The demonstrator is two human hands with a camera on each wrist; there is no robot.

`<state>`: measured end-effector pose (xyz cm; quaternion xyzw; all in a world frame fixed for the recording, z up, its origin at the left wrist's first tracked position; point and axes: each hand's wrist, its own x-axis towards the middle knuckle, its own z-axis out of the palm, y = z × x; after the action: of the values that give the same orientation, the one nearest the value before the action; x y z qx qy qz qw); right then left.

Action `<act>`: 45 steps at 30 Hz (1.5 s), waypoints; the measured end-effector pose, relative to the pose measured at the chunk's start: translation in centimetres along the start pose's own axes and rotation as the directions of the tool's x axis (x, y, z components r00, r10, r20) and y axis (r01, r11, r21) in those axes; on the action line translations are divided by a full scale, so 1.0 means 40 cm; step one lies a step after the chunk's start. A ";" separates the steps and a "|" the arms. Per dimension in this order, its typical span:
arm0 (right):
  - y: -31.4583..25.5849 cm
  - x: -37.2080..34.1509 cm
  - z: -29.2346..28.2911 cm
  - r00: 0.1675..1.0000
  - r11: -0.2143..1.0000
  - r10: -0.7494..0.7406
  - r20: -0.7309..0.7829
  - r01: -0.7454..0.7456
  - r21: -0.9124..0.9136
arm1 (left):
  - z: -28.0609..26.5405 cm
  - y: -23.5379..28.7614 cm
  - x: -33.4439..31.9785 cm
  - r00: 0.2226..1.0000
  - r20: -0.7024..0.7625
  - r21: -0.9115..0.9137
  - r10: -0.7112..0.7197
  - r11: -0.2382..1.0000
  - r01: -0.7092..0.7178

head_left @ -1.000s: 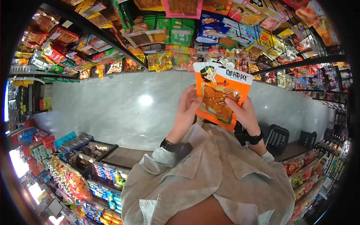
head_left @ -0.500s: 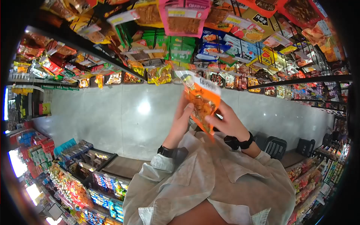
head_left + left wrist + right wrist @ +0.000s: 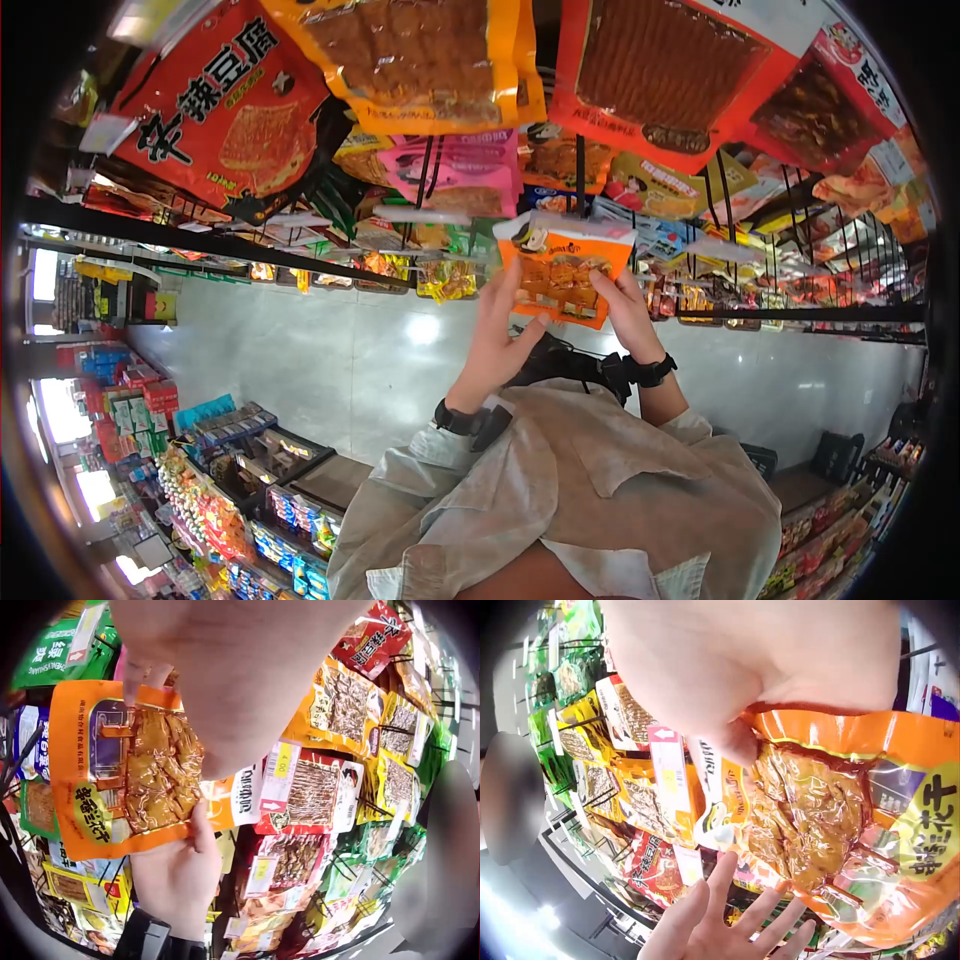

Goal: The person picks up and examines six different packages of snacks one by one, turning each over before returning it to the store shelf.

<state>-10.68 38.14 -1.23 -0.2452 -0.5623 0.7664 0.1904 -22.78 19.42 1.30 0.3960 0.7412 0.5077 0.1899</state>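
Note:
An orange-and-white snack packet (image 3: 562, 285) with a clear window over brown pieces is held up in front of the chest. My right hand (image 3: 630, 318) pinches its right side, thumb on the printed front and fingers behind. Beside the opposite edge, my left hand (image 3: 492, 345) has its fingers straight and the thumb held apart. In the right wrist view, the left hand (image 3: 731, 926) shows spread fingers, with fingertips right at the packet's edge. The right thumb lies over the window's edge in the left wrist view.
Large hanging packets, one red (image 3: 232, 115) and one yellow-orange (image 3: 410, 65), fill the rack ahead, with price tags on metal hooks. A black rack bar (image 3: 190, 235) crosses at left. Grey floor (image 3: 390, 370) lies below. A dark basket (image 3: 838, 455) stands at right.
The packet was turned and tilted, then swung back to face me, held farther forward toward the rack. My left hand's fingers have straightened. The hanging packets now appear larger and nearer.

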 end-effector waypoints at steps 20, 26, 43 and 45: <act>-0.048 0.080 -0.095 0.994 0.988 -0.053 0.097 0.066 -0.138 | 0.048 -0.018 0.091 0.983 -0.015 0.227 0.182 0.958 -0.174; -0.062 0.087 -0.057 0.994 0.992 -0.099 0.050 0.103 -0.077 | 0.043 -0.037 0.107 0.981 -0.025 0.196 0.191 0.963 -0.182; -0.011 0.241 -0.042 0.862 0.854 -0.402 -0.308 0.233 -0.464 | 0.037 -0.104 0.341 0.964 0.044 0.161 0.260 0.951 -0.264; -0.016 0.250 -0.030 0.872 0.932 -0.358 -0.333 0.313 -0.183 | 0.028 -0.092 0.345 0.966 0.042 0.144 0.256 0.955 -0.260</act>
<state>-18.03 44.92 -2.52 -0.2914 -0.5979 0.6274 0.4050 -31.92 30.22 -0.81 0.5082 0.7167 0.4670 0.1005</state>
